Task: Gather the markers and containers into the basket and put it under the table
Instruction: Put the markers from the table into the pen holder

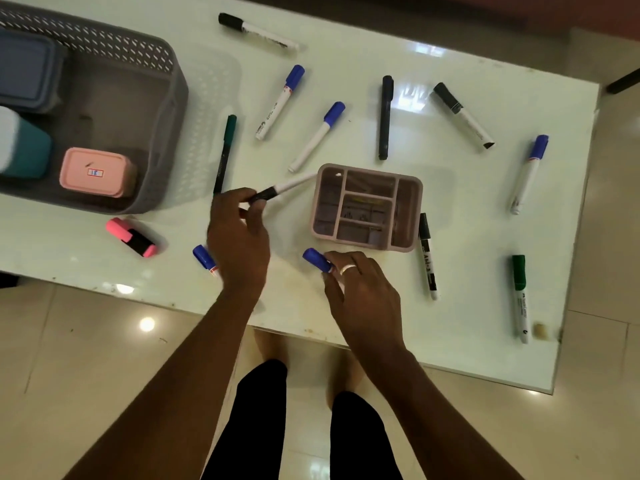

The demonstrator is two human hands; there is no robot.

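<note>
- Grey perforated plastic basket (162,64), well left of the fingers, holds a pink lidded box (95,171); its small label is unreadable.
- Left hand (239,237) pinches the black cap end of a white-barrelled marker (291,187) between thumb and fingertips.
- Right hand (360,292) curls round a blue-capped marker (317,259) on the white glossy table (381,341).
- Pink divided plastic organiser (403,213) stands just beyond the right fingers.
- Green-capped white marker (520,299) lies far right; its print is too blurred to read.
</note>
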